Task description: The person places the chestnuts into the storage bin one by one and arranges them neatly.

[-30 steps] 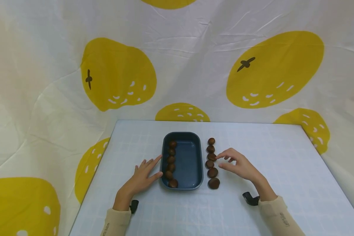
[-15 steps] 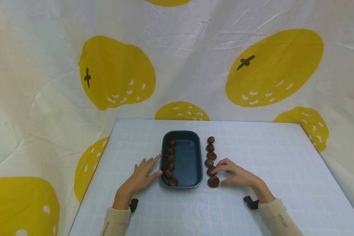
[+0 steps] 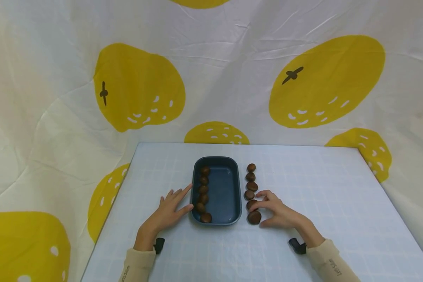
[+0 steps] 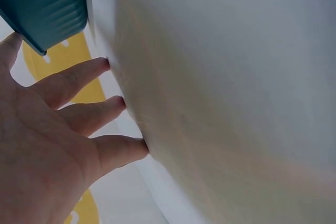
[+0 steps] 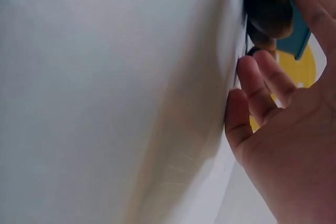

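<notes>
A dark blue rectangular tray (image 3: 222,192) stands mid-table, with a column of brown chestnuts (image 3: 203,189) along its left inside. Outside its right wall, another column of chestnuts (image 3: 252,186) lies on the table. My left hand (image 3: 170,209) is spread beside the tray, index finger and thumb at its left rim; in the left wrist view the other fingertips (image 4: 118,103) touch the tabletop. My right hand (image 3: 279,212) holds the nearest chestnut (image 3: 254,218) of the outer column between index finger and thumb. Its remaining fingers (image 5: 257,85) are loosely bent near the table.
The table (image 3: 320,188) has a pale checked cover. Behind it hangs a white cloth (image 3: 229,86) printed with big yellow fruit. A black wrist device (image 3: 297,246) sits under the right wrist, and another (image 3: 159,245) under the left.
My right hand has come nearer along the outer column, from the middle chestnuts to the nearest one. My left hand stays at the tray's left rim.
</notes>
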